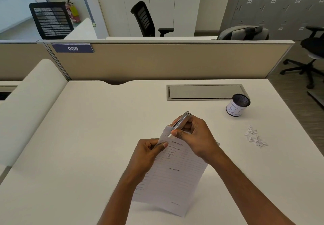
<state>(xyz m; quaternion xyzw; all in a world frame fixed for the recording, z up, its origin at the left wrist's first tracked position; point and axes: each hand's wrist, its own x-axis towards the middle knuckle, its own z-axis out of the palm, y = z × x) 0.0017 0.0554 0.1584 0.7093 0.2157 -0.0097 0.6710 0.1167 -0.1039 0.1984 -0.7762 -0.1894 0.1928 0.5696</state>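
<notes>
A printed form sheet (172, 177) with handwriting near its top is held above the white desk (87, 137). My left hand (148, 152) pinches the sheet's left edge between thumb and fingers. My right hand (194, 137) grips a slim silver metal tool (182, 120), which looks like a small stapler or punch, clamped over the sheet's top corner. The thumb presses at the tool's lower end. Part of the sheet's right side is hidden under my right hand.
A mesh cup (238, 105) wrapped in paper lettered "BI" stands at the right. A pile of small torn paper scraps (254, 136) lies near the right edge. A grey cable hatch (204, 92) sits in the desk's back. A beige partition (157, 61) closes the far side.
</notes>
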